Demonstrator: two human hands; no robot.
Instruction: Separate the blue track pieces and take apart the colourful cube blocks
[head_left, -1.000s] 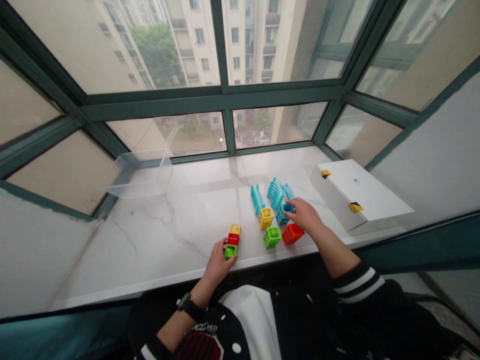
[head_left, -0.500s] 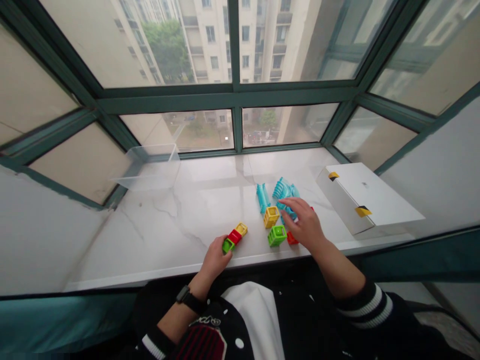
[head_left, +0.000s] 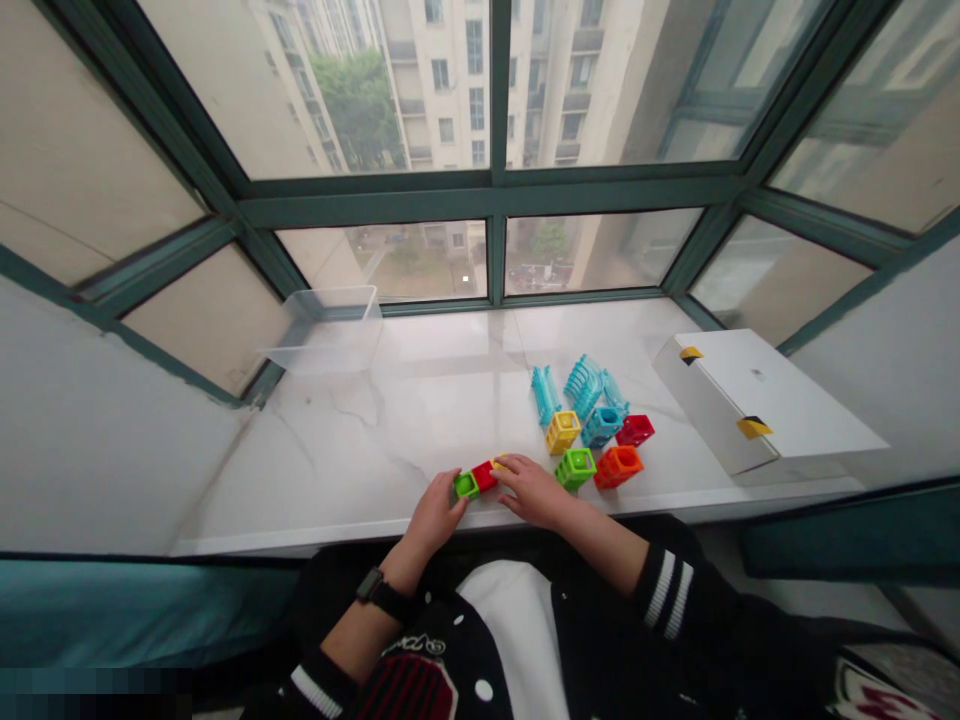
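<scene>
A short row of joined cubes, green (head_left: 466,486), red (head_left: 484,475) and yellow, lies near the front edge of the marble sill (head_left: 360,440). My left hand (head_left: 435,515) grips its green end. My right hand (head_left: 532,487) is closed over the yellow end, hiding most of that cube. To the right sit loose hollow cubes: yellow (head_left: 562,431), green (head_left: 576,467), orange (head_left: 617,466), blue (head_left: 601,425) and red (head_left: 636,430). Behind them lie turquoise ribbed pieces (head_left: 577,385).
A clear plastic tub (head_left: 326,327) stands at the back left of the sill. A white flat box (head_left: 757,400) with yellow tabs lies at the right end. Window frames close in the back and sides.
My right hand left the loose cubes and swung left onto the yellow end of the row. The orange and red cubes it covered now show. The row turned more sideways.
</scene>
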